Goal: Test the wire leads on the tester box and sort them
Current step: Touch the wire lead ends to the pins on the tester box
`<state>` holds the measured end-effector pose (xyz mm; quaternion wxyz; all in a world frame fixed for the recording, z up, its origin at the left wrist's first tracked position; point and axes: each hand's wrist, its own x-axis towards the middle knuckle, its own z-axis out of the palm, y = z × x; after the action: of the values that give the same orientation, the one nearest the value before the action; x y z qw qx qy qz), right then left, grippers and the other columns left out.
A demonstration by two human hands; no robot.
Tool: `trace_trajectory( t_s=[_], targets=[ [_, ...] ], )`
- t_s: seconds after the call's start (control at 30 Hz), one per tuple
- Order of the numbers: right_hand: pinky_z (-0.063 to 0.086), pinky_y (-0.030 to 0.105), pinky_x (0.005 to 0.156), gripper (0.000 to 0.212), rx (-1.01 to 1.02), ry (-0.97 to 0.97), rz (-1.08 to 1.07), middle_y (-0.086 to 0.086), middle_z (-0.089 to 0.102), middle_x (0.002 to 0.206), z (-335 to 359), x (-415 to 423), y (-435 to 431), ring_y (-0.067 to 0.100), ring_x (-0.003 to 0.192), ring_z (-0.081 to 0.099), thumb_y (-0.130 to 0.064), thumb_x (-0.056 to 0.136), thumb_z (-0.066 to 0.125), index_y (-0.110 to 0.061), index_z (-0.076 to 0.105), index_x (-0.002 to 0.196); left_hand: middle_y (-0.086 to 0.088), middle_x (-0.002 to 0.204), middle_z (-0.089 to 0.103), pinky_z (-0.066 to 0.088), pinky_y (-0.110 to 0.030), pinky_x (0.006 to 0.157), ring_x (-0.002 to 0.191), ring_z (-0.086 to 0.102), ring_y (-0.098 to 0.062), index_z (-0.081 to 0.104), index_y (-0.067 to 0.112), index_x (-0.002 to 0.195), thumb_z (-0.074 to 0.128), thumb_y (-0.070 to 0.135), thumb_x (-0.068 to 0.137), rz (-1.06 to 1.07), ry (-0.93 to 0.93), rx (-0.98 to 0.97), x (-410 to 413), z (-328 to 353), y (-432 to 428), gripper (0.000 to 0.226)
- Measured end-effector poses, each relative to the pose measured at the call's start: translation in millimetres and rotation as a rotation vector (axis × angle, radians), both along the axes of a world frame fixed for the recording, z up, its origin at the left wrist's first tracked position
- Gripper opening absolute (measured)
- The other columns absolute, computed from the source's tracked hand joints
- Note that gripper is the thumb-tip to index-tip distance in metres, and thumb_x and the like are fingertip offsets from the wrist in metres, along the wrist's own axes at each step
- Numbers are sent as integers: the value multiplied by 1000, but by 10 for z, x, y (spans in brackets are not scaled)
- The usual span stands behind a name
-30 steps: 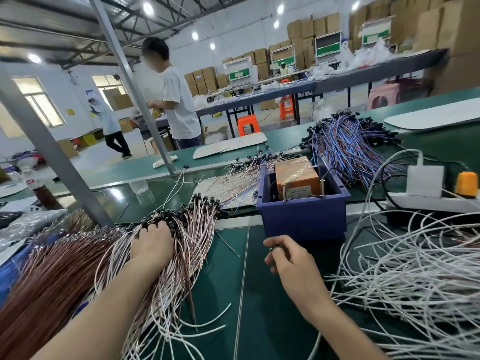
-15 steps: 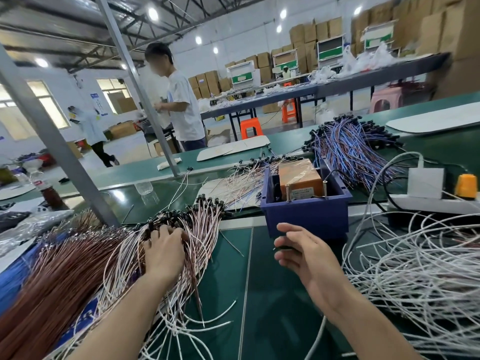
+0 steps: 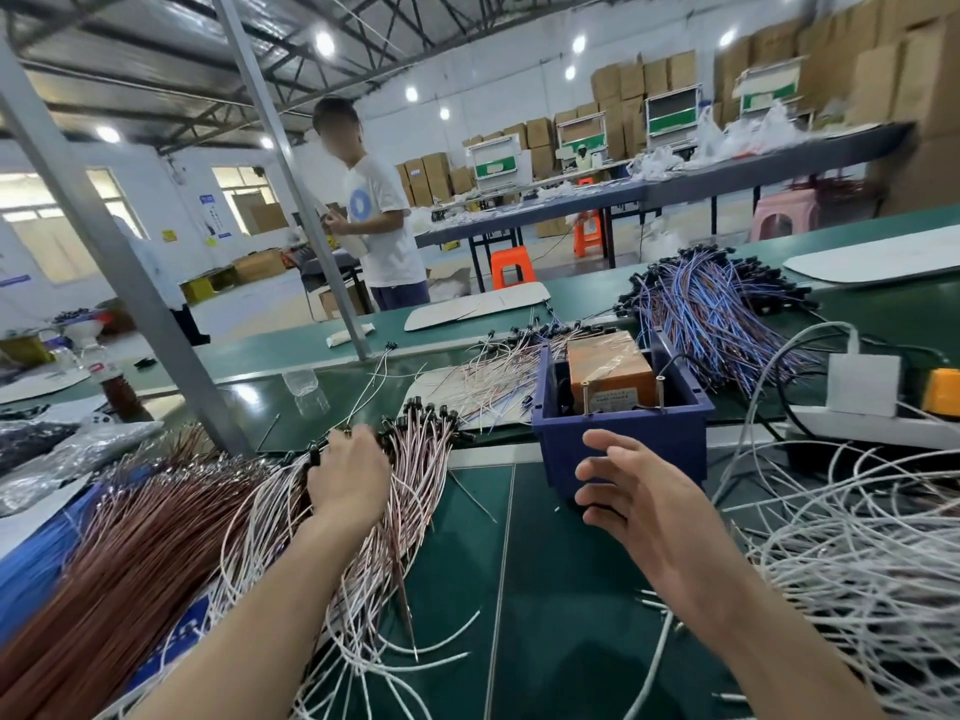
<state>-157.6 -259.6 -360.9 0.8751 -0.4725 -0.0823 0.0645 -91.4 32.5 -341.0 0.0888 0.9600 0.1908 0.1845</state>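
While the tester box (image 3: 613,374) sits in its blue bin (image 3: 623,449) in the middle of the table (image 3: 561,589), no lead touches its two metal pins (image 3: 585,397). So you look to be at the picking step, getting the next lead to test.

The pink and white wire leads (image 3: 415,459) lie in a fan just left of the bin, with their black ends pointing away from you. Your left hand (image 3: 348,472) lies on top of them near those black ends, with the fingers bent down into the wires. The fingertips are hidden and a bit blurred, so I cannot tell if they pinch a lead.

Your right hand (image 3: 639,506) hangs in the air just in front of the bin. Its fingers are spread wide and hold nothing.

Next, I think you need to pull one lead free without dragging its neighbours along. Then bring its bare ends to the pins, and use your right hand to help.

A big heap of white wires (image 3: 857,563) lies on your right, and brown wires (image 3: 130,553) lie on your left.
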Motion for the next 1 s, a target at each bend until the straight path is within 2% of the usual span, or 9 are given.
trace_trajectory(
  t_s=[0.1, 0.23, 0.43, 0.57, 0.67, 0.77, 0.87, 0.93, 1.0],
  targets=[
    [52, 34, 71, 30, -44, 31, 5, 10, 72, 90, -67, 6, 34, 20, 75, 67, -16, 104, 45, -17, 75, 107, -14, 119, 62, 47, -43, 90, 109, 57, -33, 52, 5, 118, 40, 5, 99, 90, 267, 110, -99, -130, 60, 22],
    [52, 33, 70, 32, -58, 66, -12, 9, 73, 90, -122, 39, 36, 19, 73, 67, -16, 104, 45, -19, 77, 104, -13, 112, 66, 46, -41, 84, 105, 59, -32, 51, 5, 113, 36, -4, 94, 67, 252, 148, -103, -201, 94, 26],
    [52, 33, 67, 33, -59, 109, -48, 9, 73, 87, -165, 69, 36, 19, 69, 67, -15, 104, 46, -20, 78, 100, -18, 140, 46, 38, -47, 106, 130, 42, -34, 42, 10, 136, 38, -6, 91, 10, 311, 154, -103, -253, -11, 48],
    [52, 31, 65, 33, -53, 123, -68, 8, 73, 85, -175, 81, 26, 18, 68, 67, -15, 103, 47, -20, 79, 98, -11, 128, 57, 43, -42, 100, 117, 52, -28, 41, 15, 139, 45, -7, 90, 2, 128, 64, -105, -310, -10, 55],
    [52, 31, 64, 34, -59, 129, -73, 8, 73, 85, -179, 79, 30, 18, 67, 66, -15, 103, 47, -22, 80, 95, -15, 124, 59, 50, -36, 86, 97, 59, -23, 40, 10, 144, 44, -11, 92, -42, -112, -183, -141, -221, -47, 57],
    [53, 32, 66, 32, -64, 132, -74, 9, 74, 88, -192, 93, 34, 19, 69, 67, -16, 103, 47, -20, 78, 101, -12, 128, 58, 51, -28, 84, 93, 59, -12, 48, 8, 136, 44, -6, 98, -233, -422, -425, -182, 70, -341, 41],
    [51, 35, 78, 30, -73, 106, -75, 6, 77, 101, -116, 98, 68, 20, 80, 73, -26, 104, 44, -21, 73, 113, 9, 116, 64, 55, -23, 83, 93, 64, -4, 51, 25, 129, 53, 4, 99, -580, -599, -476, -421, 286, -887, 37],
    [49, 36, 85, 37, -1, 75, -48, 3, 76, 111, -46, 84, 98, 17, 96, 74, -42, 99, 44, -23, 67, 120, 19, 113, 64, 51, -12, 79, 95, 64, 2, 49, 33, 128, 56, 7, 99, -821, -525, -483, -623, 240, -1327, 39],
    [47, 37, 93, 53, 143, 26, 14, 6, 73, 120, 22, 26, 87, 17, 111, 70, -53, 89, 46, -19, 64, 126, 20, 119, 64, 51, -17, 89, 107, 63, 2, 49, 35, 130, 55, 6, 100, -981, -356, -520, -788, 87, -1721, 43]
  ],
)
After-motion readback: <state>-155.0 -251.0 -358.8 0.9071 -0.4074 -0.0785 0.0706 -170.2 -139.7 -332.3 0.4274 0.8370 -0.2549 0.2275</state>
